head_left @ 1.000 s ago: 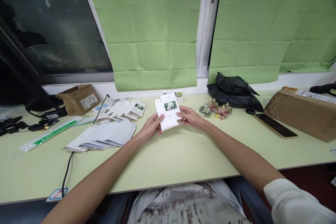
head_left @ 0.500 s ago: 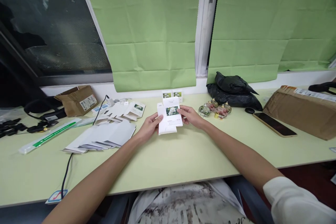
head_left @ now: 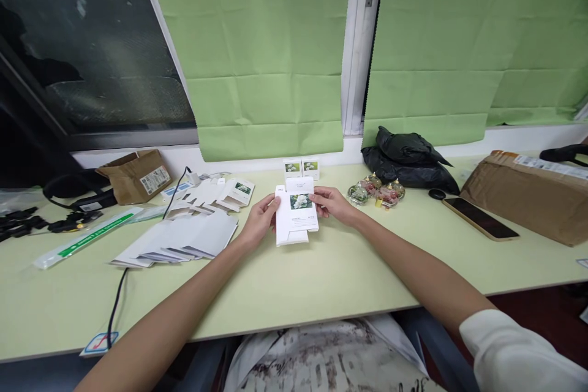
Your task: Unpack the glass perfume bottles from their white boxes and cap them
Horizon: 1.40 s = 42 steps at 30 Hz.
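Observation:
Between my hands is a white cardboard box (head_left: 296, 220) printed with a picture of white flowers, its end flaps sticking out at top and bottom. My left hand (head_left: 261, 218) grips its left edge, thumb on the front face. On the opposite edge, my right hand (head_left: 333, 204) pinches the box with the thumb in front. Most of the fingers are hidden behind the card. Two small boxes (head_left: 301, 168) with similar flower pictures stand behind it against the wall.
Flat white cartons (head_left: 188, 236) lie in an overlapping pile at left, near a brown cardboard box (head_left: 138, 176). To the right are several small glass bottles (head_left: 376, 190), black plastic bags (head_left: 408, 162), a phone (head_left: 480, 218) and a large brown package (head_left: 528, 196). A black cable (head_left: 118, 300) crosses the table's left side.
The box has come slightly lower and toward me, and its face and bottom flap show at a different angle. Both hands keep their hold on its sides.

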{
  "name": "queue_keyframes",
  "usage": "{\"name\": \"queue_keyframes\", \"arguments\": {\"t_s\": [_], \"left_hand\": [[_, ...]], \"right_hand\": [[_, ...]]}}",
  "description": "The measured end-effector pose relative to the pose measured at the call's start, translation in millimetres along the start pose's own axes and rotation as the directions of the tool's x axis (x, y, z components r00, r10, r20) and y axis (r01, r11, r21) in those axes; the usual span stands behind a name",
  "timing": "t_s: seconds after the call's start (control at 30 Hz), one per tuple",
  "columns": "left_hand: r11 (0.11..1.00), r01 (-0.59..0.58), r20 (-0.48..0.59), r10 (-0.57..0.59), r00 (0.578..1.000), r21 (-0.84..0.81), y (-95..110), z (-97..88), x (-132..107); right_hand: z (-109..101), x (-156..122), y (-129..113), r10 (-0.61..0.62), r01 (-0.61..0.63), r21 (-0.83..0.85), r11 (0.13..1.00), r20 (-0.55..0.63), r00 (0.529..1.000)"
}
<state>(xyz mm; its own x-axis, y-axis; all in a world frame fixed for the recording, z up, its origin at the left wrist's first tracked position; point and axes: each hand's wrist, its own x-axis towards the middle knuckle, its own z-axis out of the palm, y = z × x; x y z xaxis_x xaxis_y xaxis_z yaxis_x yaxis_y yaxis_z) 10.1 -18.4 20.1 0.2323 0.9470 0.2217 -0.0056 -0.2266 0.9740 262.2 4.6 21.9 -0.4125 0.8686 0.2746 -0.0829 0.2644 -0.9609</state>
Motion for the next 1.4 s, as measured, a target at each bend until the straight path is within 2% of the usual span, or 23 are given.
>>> {"name": "queue_keyframes", "arguments": {"t_s": [0.13,0.2,0.33,0.4,0.5,0.63,0.77,0.93,1.1,1.2,1.3,1.33,1.4], "left_hand": [[0.999,-0.028,-0.036,0.030,0.999,0.041,6,3.5,-2],[0.998,-0.028,-0.036,0.030,0.999,0.051,7,5.2,-4],[0.995,0.044,0.099,-0.054,0.994,0.094,2,9.4,-6],[0.990,0.035,0.124,-0.051,0.991,0.134,-1,10.2,-7],[0.968,-0.077,0.007,0.077,0.997,0.239,-1,7.5,-8],[0.904,-0.166,-0.088,0.217,0.972,0.393,1,-2.2,-6],[0.920,-0.096,-0.249,0.202,0.947,0.381,-7,-13.7,5],[0.951,0.067,-0.418,0.069,0.906,0.302,-19,-28.3,16],[0.947,0.220,-0.516,-0.069,0.854,0.236,-21,-37.9,20],[0.927,0.270,-0.532,-0.096,0.841,0.260,-23,-39.0,20],[0.874,0.272,-0.506,-0.036,0.862,0.402,-22,-37.7,19],[0.831,0.253,-0.484,0.022,0.875,0.496,-21,-37.1,18],[0.682,0.215,-0.416,0.145,0.898,0.699,-19,-36.4,16]], "right_hand": [[0,2,2,0.009,-0.009,0.013,1.000,-0.003,1.000],[1,3,3,0.012,-0.011,0.029,1.000,-0.045,0.999],[0,7,6,0.000,0.023,0.086,0.996,-0.254,0.967],[-3,9,8,0.006,0.033,0.109,0.993,-0.339,0.941],[-4,10,11,0.027,0.028,0.143,0.989,-0.371,0.928],[-1,10,15,0.041,0.014,0.151,0.988,-0.355,0.934],[0,10,16,0.049,-0.007,0.114,0.993,-0.375,0.926],[-2,11,17,0.051,-0.017,0.094,0.995,-0.380,0.924],[0,10,16,0.059,-0.036,0.070,0.997,-0.365,0.929],[0,10,17,0.046,-0.032,0.046,0.998,-0.362,0.931],[-2,10,20,0.007,-0.009,-0.003,1.000,-0.348,0.938],[-2,9,21,-0.005,-0.003,-0.024,1.000,-0.341,0.940],[-3,9,23,-0.024,0.004,-0.062,0.998,-0.330,0.944]]}}
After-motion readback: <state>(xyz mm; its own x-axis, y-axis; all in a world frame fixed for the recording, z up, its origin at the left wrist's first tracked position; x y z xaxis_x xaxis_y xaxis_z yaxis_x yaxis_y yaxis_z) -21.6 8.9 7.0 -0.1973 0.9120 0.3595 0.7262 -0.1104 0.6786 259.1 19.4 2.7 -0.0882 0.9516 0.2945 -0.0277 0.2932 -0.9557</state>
